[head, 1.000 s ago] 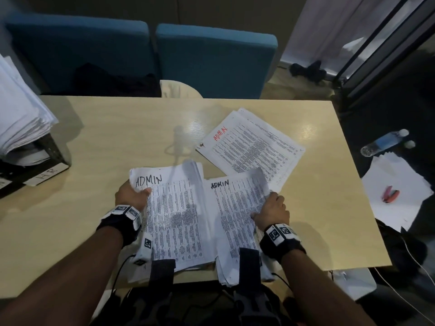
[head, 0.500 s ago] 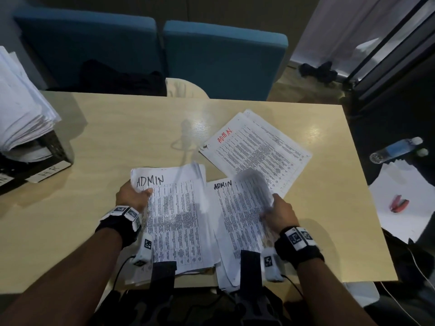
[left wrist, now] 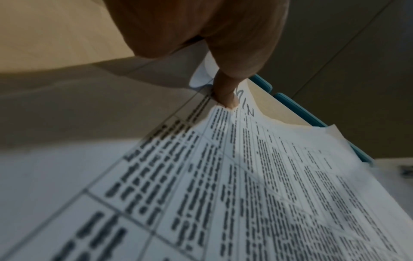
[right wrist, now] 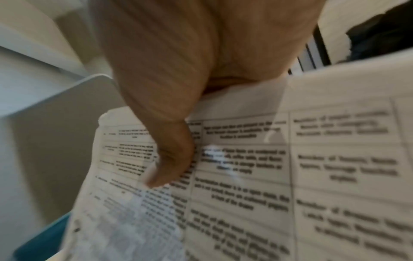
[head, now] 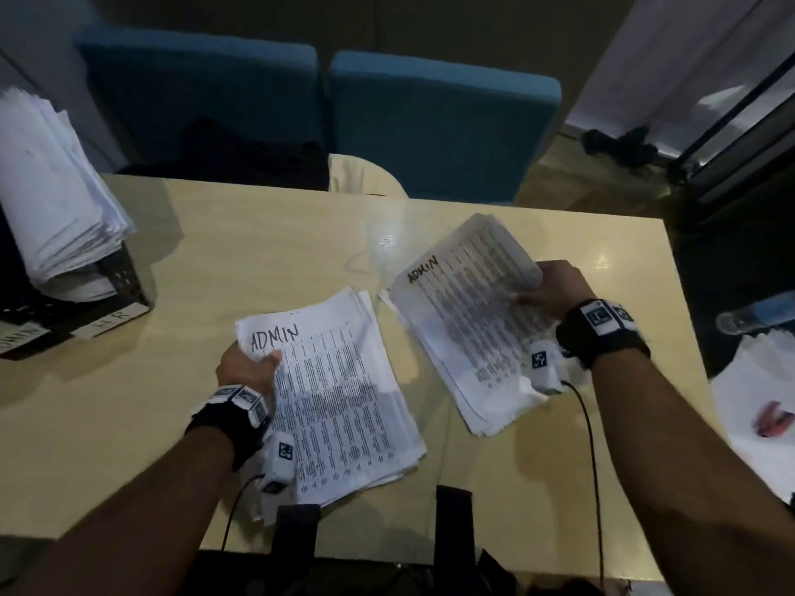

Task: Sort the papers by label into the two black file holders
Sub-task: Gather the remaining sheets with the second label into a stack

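A stack of printed papers marked ADMIN [head: 340,393] lies near the table's front edge, and my left hand [head: 258,363] grips its top left corner, thumb [left wrist: 225,95] on the label. My right hand [head: 544,290] grips a second ADMIN stack [head: 464,329] by its right edge, thumb [right wrist: 172,159] on top, the sheets tilted and lifted off the table. At the far left stands a black file holder [head: 124,277] with an HR label [head: 109,322] and a second label [head: 21,342] beside it, and a thick pile of papers [head: 56,200] leans in it.
Two blue chairs [head: 443,126] stand behind the wooden table [head: 258,243]. Off the right edge lie a water bottle [head: 753,316], loose white sheets [head: 757,423] and a red object [head: 774,419]. A black strap [head: 451,522] hangs at the near edge.
My right hand has taken hold of the right ADMIN stack and lifted it rightward over where the red-labelled stack lay. The left hand keeps its grip on its stack.
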The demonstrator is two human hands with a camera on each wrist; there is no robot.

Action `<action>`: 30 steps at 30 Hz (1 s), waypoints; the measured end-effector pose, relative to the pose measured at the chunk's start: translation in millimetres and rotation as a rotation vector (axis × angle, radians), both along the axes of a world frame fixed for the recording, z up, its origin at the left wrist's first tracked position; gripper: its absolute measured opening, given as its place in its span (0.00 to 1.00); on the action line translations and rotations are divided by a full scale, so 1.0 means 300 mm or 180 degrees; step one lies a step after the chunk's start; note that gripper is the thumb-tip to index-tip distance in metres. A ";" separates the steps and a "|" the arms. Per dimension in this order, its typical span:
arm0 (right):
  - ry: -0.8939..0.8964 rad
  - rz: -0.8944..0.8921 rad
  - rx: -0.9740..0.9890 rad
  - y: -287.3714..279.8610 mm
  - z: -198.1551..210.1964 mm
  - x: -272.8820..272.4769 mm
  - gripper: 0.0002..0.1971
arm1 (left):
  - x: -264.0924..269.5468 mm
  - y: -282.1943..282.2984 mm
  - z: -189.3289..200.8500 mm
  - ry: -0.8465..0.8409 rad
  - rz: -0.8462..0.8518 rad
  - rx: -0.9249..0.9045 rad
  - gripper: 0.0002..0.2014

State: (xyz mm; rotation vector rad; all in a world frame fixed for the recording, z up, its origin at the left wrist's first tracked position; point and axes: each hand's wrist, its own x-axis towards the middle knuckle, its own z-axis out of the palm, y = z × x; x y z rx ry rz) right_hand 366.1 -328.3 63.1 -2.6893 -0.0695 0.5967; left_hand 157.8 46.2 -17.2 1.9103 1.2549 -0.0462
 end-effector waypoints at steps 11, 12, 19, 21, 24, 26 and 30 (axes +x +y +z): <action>-0.0101 0.0021 -0.1115 -0.006 -0.265 0.107 0.47 | 0.000 -0.006 0.002 -0.0097 0.0009 -0.0023 0.32; -0.0093 0.0100 -0.1150 -0.004 -0.267 0.101 0.48 | -0.001 -0.010 0.002 -0.0138 0.0043 -0.0031 0.32; 0.0141 -0.0270 -0.0432 0.006 -0.246 0.030 0.52 | -0.008 -0.002 -0.003 -0.0181 0.0006 -0.0150 0.33; 0.0266 -0.0275 -0.0288 0.012 -0.236 -0.006 0.42 | -0.009 -0.006 -0.001 -0.0217 -0.0016 -0.0148 0.31; 0.0244 -0.0222 -0.0020 0.022 -0.232 -0.083 0.26 | -0.015 -0.005 0.002 -0.0220 -0.0085 -0.0168 0.31; 0.0298 -0.0149 0.0215 0.030 -0.222 -0.139 0.25 | -0.016 0.004 0.004 -0.0118 -0.0162 -0.0170 0.30; 0.0163 -0.0086 0.0454 0.003 -0.127 -0.184 0.15 | -0.018 0.025 0.014 0.0128 -0.0390 -0.0210 0.32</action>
